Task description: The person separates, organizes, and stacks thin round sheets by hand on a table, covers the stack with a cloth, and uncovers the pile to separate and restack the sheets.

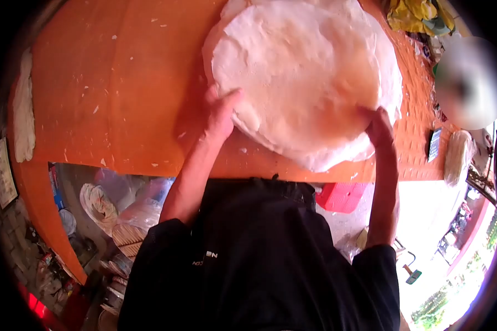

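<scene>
A large round stack of thin, pale, dough-like sheets (298,77) lies on the orange tabletop (121,83), its edges uneven and overlapping. My left hand (223,113) is at the lower left edge of the stack, thumb over the top, fingers closed on the rim. At the lower right edge, my right hand (380,128) has its fingers bent onto the top sheet; their tips are dark and blurred, and the edge there seems pinched. The stack hides the tabletop beneath it.
A folded pale bundle (25,107) lies at the far left edge. On the right are a calculator (434,145), another pale bundle (459,157) and a yellow bag (417,16). A red plastic object (342,197) stands below the table edge.
</scene>
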A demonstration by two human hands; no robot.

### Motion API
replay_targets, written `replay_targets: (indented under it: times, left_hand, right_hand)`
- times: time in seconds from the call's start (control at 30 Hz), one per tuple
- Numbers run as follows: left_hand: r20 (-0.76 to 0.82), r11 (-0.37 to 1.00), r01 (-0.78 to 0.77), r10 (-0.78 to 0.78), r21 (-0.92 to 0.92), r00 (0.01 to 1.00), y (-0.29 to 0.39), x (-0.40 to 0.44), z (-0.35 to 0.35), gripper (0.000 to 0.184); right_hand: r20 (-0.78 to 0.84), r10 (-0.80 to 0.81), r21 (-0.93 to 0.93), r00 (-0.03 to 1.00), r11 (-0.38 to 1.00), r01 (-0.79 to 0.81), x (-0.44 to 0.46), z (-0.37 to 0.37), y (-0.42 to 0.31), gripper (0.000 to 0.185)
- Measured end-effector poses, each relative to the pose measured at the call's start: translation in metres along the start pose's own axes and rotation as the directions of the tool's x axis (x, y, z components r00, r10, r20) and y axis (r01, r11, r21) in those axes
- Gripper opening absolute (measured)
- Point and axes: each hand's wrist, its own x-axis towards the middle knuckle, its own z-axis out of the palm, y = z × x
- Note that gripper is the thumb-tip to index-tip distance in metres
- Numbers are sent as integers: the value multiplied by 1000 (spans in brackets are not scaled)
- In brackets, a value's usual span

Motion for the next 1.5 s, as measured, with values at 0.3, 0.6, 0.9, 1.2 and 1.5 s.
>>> replay_targets:
  times: [0.3,0.6,0.9,1.2,1.5]
  left_hand:
    - [-225,990,-75,101,122,969,-18,1,13,36]
    - [-185,958,-286,275,-37,944,120,-35,-72,49]
    - [-457,946,-78,223,314,861,179,-79,-320,52]
    - [-343,459,-115,786,881,514,169,-84,-298,32]
    - [-94,928,-153,196,339,976,75,-78,-61,20]
  right_hand:
    - [-184,-259,-267,948,941,206,0,24,-33,29]
    - [309,-657,-258,688,638,725,15,135,-95,25]
    - [501,-215,-326,839,851,412,-18,284,-1,37]
    - [-234,-185,123,955,968,218,3,1,-1,32]
    - [-201,129,338,971,939,-55,88,13,-52,54]
